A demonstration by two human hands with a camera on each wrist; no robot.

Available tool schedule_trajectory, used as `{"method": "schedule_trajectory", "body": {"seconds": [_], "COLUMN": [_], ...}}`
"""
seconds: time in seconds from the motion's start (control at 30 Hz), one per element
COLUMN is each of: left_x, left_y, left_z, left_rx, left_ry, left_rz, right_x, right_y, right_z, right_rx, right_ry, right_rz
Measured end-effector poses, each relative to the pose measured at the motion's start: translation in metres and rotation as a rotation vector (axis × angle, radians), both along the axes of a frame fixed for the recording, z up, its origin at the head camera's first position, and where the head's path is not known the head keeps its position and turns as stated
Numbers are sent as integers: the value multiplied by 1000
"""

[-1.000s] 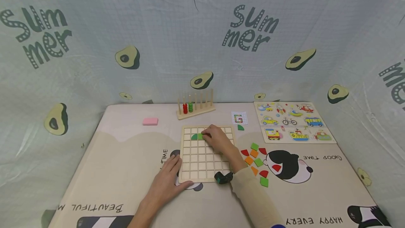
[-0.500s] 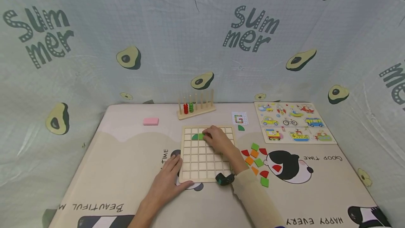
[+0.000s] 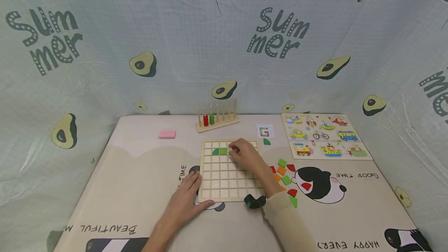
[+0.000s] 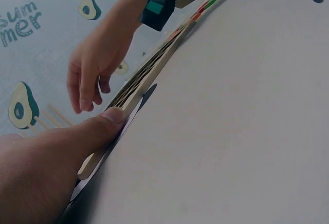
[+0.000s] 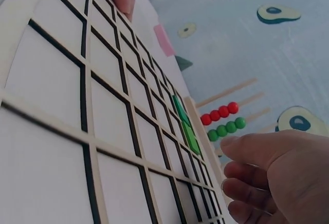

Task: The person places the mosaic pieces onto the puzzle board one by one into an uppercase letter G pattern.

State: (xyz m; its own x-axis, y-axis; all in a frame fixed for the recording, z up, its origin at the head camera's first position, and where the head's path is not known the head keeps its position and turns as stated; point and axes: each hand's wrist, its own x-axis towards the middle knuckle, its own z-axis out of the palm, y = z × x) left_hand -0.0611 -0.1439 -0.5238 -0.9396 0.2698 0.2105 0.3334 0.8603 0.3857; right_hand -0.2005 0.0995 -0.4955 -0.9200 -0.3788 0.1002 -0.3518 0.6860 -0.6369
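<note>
A wooden grid board [image 3: 224,200] lies flat on the table. In its second row from the far edge sit a dark green quarter-circle piece [image 3: 215,151] and, touching it on the right, a light green square piece [image 3: 223,151]. My right hand [image 3: 246,156] hovers just right of the square; its fingers are loosely bent, with nothing between them in the right wrist view. My left hand [image 3: 185,193] rests against the board's near left corner. Its fingers lie along the left side, and the thumb [image 4: 100,129] presses on the near edge.
Right of the board lie several loose green, orange and red pieces [image 3: 286,180]. Behind it stand a peg rack [image 3: 218,123] with red and green beads, a pattern card [image 3: 265,131] and another dark green quarter-circle [image 3: 266,142]. A vehicle puzzle [image 3: 327,137] and pink block [image 3: 167,134] flank them.
My right hand has let go of the light green square and moved slightly right, leaving the square in its cell. My left hand has stayed in place.
</note>
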Motion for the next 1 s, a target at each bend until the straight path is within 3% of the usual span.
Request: {"method": "schedule_trajectory", "body": {"seconds": [0.63, 1.0], "left_x": [0, 0], "left_y": [0, 0], "left_z": [-2, -1], "left_rx": [0, 10], "left_ry": [-2, 3], "left_rz": [4, 2], "right_x": [22, 34], "right_y": [52, 86], "right_z": [18, 20], "right_rx": [-20, -32], "right_ry": [54, 4], "right_rz": [-118, -196]}}
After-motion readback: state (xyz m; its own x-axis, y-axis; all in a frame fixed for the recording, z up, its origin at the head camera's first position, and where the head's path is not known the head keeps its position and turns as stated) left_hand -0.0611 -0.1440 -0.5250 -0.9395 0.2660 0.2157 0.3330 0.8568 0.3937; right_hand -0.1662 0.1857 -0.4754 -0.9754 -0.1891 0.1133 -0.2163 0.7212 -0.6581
